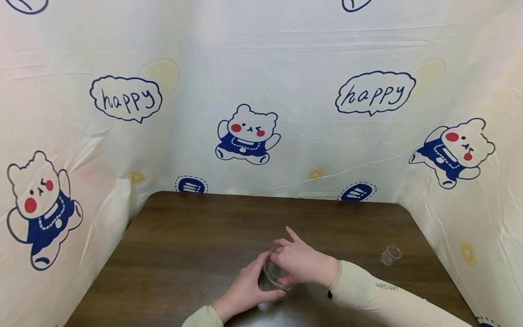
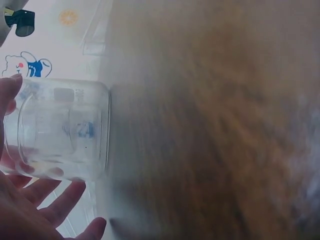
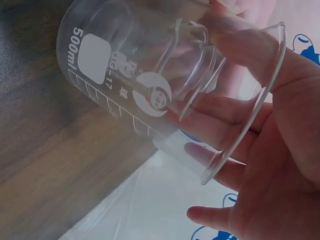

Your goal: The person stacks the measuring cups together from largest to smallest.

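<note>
A large clear glass beaker (image 1: 274, 271), marked 500ml in the right wrist view, stands on the table near its front middle. My left hand (image 1: 247, 285) holds it from the left, thumb and fingers spread around its wall. The thumb and some fingers of my right hand (image 1: 304, 263) reach inside through the mouth. There they pinch a smaller glass beaker (image 3: 192, 75), while other fingers extend outside the rim. In the left wrist view this inner beaker (image 2: 52, 130) shows through the outer wall, with overlapping glass edges.
A tiny clear glass beaker (image 1: 391, 255) stands apart at the right on the dark wooden table (image 1: 184, 236). White curtains (image 1: 253, 59) printed with bears enclose the table at the back and both sides.
</note>
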Action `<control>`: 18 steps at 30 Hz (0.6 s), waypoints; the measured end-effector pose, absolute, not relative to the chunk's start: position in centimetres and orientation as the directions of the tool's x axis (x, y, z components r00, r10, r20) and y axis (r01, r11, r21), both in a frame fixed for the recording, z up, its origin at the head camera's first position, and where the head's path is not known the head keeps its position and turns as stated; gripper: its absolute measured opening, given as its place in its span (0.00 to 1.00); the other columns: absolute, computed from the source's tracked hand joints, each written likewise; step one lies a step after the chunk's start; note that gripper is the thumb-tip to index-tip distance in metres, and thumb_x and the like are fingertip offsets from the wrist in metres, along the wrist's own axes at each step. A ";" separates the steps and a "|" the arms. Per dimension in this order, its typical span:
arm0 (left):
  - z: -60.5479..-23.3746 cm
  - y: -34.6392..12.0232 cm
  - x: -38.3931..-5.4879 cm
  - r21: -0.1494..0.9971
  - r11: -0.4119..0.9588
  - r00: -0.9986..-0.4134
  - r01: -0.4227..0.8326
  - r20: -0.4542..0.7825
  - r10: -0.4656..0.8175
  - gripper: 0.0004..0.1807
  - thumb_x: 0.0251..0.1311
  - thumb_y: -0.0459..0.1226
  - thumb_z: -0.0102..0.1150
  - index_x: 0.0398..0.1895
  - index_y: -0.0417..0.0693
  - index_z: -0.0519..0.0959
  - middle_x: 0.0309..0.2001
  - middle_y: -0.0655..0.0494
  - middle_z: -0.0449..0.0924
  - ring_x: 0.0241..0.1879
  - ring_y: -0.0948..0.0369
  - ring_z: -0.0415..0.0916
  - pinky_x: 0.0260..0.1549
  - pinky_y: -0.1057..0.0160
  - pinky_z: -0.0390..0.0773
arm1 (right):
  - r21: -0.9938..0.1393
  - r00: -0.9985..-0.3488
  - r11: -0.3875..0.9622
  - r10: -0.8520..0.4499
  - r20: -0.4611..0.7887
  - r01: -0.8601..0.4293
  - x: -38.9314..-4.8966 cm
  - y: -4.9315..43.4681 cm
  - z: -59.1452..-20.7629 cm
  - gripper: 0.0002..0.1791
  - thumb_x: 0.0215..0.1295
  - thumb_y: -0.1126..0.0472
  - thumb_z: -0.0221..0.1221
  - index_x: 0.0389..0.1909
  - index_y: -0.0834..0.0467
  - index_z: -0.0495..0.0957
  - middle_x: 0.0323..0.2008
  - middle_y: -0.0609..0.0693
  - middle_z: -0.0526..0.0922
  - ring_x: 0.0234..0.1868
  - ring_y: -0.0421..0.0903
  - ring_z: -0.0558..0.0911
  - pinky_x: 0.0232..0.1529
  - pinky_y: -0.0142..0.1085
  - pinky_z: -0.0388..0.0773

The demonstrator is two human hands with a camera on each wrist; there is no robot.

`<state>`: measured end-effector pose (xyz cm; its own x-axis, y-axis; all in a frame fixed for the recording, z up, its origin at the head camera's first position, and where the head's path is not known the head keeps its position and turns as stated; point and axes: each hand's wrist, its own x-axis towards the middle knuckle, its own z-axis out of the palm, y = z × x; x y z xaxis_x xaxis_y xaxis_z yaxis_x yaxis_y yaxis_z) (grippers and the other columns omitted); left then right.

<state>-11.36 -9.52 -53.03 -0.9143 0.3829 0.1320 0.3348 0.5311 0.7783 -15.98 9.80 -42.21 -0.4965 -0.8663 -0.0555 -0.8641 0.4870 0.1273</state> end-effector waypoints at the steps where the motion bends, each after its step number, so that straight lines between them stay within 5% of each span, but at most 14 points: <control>1: -53.0 -9.5 -11.4 0.779 0.531 -0.915 0.334 0.132 0.382 0.51 0.53 0.67 0.71 0.77 0.63 0.61 0.68 0.59 0.75 0.62 0.58 0.76 0.55 0.47 0.77 | 0.127 -0.497 0.488 -0.866 -0.056 -0.864 -16.0 9.8 -42.2 0.23 0.58 0.42 0.74 0.48 0.51 0.86 0.46 0.42 0.89 0.65 0.50 0.79 0.68 0.66 0.65; 11: -52.8 -9.5 -11.3 0.783 0.529 -0.916 0.329 0.129 0.380 0.52 0.53 0.66 0.72 0.78 0.61 0.62 0.68 0.58 0.75 0.62 0.57 0.76 0.56 0.45 0.77 | 0.102 -0.513 0.507 -0.856 -0.057 -0.856 -15.7 9.7 -42.1 0.24 0.57 0.43 0.75 0.50 0.52 0.86 0.48 0.44 0.89 0.66 0.52 0.78 0.67 0.67 0.65; 18: -53.0 -9.6 -11.3 0.785 0.525 -0.913 0.328 0.122 0.389 0.51 0.54 0.66 0.71 0.78 0.63 0.61 0.69 0.57 0.74 0.64 0.54 0.75 0.55 0.35 0.72 | 0.092 -0.532 0.526 -0.844 -0.067 -0.845 -15.5 9.7 -42.3 0.24 0.57 0.45 0.75 0.52 0.51 0.85 0.50 0.43 0.88 0.67 0.52 0.77 0.68 0.66 0.65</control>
<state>-11.29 -9.62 -53.00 -0.9133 0.3888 0.1216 0.3281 0.5250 0.7853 -15.49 9.74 -42.25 -0.5324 -0.8439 -0.0665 -0.8454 0.5261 0.0923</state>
